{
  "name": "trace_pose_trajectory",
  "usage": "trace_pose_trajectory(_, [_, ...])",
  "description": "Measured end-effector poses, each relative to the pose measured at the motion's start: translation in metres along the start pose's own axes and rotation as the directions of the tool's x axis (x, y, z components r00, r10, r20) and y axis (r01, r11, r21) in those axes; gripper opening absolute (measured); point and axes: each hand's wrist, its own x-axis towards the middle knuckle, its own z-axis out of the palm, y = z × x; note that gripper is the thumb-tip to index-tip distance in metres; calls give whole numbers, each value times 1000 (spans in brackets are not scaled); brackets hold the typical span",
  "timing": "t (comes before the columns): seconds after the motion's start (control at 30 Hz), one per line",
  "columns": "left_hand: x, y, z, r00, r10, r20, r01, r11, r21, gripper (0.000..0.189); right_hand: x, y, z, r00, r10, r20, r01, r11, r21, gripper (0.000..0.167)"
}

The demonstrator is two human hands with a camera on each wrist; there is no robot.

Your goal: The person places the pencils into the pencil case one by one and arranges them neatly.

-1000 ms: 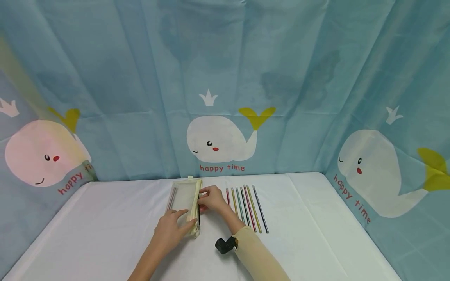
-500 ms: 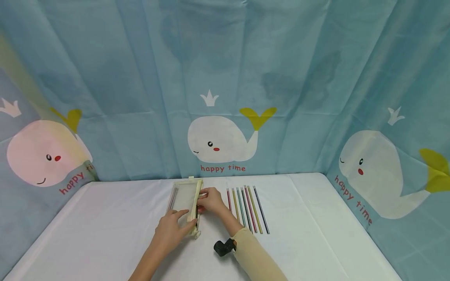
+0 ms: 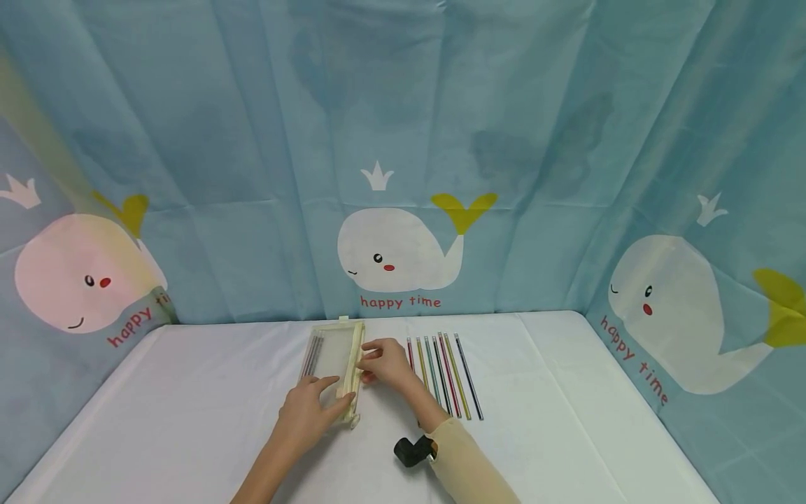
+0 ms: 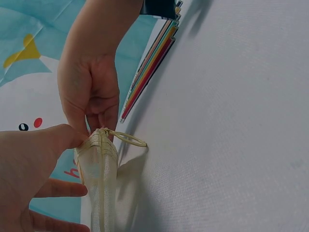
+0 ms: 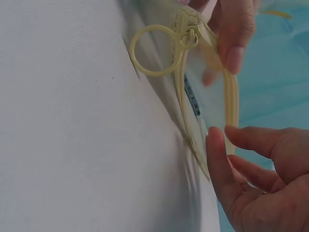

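A see-through mesh pencil case (image 3: 336, 353) with a pale yellow zipped edge lies on the table, its zip side parted in the right wrist view. My left hand (image 3: 310, 409) holds that edge, thumb on the zip border and other fingers spread against the mesh. My right hand (image 3: 387, 365) is at the case's right edge; in the right wrist view its thumb and forefinger stand at either side of the zip border, holding no pencil. A dark pencil (image 5: 191, 95) shows inside the opening. Several pencils (image 3: 311, 357) show through the mesh along the case's left side.
Right of the case, several striped pencils (image 3: 453, 378) in red, yellow, green and dark colours lie in a row on the white table (image 3: 567, 420). A ring zip pull (image 5: 154, 50) hangs at the case's near end. A blue whale-print curtain (image 3: 535, 140) hangs behind.
The dark pencil at the case's right edge has slipped inside and out of the right hand. The right hand has drawn slightly rightward; the left hand stays put. More pencils show along the case's left side.
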Motion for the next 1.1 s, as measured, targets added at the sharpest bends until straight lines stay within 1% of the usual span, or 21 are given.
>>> trace_pose_trajectory(0.1, [0, 1, 0, 1000, -2, 0, 2, 1000, 1, 61, -4, 0, -5, 1000, 14, -3, -14, 1000, 7, 36])
trace_pose_trajectory(0.23, [0, 1, 0, 1000, 0, -6, 0, 1000, 8, 59, -11, 1, -11, 1000, 11, -15, -11, 1000, 9, 37])
trace_pose_trajectory(0.4, [0, 2, 0, 1000, -8, -2, 8, 1000, 23, 59, -18, 1, -20, 999, -27, -25, 27, 1000, -8, 40])
trace_pose_trajectory(0.47, [1, 2, 1, 1000, -10, -2, 10, 999, 30, 59, -20, 0, -24, 998, -50, -30, 49, 999, -23, 40])
trace_pose_trajectory(0.57, [1, 1, 2, 1000, -11, -9, 11, 999, 36, 59, -24, 0, -30, 997, -64, -43, 62, 997, -47, 40])
trace_pose_trajectory(0.8, [2, 0, 3, 1000, -19, -12, 20, 999, 40, 59, -31, -2, -42, 993, -60, -103, 46, 990, -132, 40])
trace_pose_trajectory(1.0, [1, 0, 3, 1000, -12, -14, 13, 999, 32, 57, -33, -3, -50, 984, -96, -152, 64, 977, -204, 39])
trace_pose_trajectory(1.1, [0, 0, 2, 1000, -14, -12, 14, 999, 34, 57, -33, -3, -52, 980, -111, -164, 70, 970, -234, 38])
